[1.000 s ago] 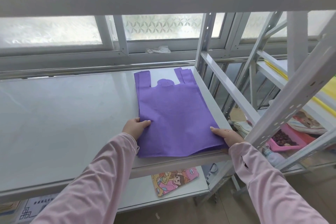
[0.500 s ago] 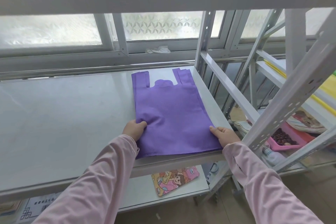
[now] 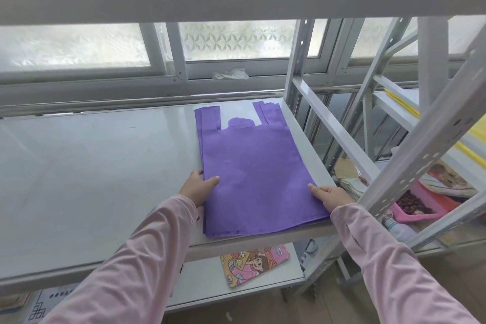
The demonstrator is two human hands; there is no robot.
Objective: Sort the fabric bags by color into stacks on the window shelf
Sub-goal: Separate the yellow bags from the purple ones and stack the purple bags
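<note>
My left grip [image 3: 198, 187] is clamped on the left edge of the bags [image 3: 257, 173], thumb lying flat on top and fingers curled against the side. Whether any fingertips reach under the fabric I cannot tell. My right grip [image 3: 332, 196] does the same on the right edge, closer to the front, thumb on top and knuckles bent beside the pile. I hold from both sides because, as I judge it, thin floppy cloth slides layer on layer, and squeezing the edges inward squares the stack.

The bags are all purple, lying flat at the right end of the shelf [image 3: 92, 166], bottom hems nearly at the front edge and handles [image 3: 207, 117] pointing toward the back edge by the window [image 3: 236, 39]. The right side runs close along the shelf's right edge, which leaves the long bare stretch to the left, I expect for other colours. Layered hems show at the front left corner of the pile, so it is not quite flush yet. Yellow fabric [image 3: 473, 134] lies on the neighbouring rack, well apart.
</note>
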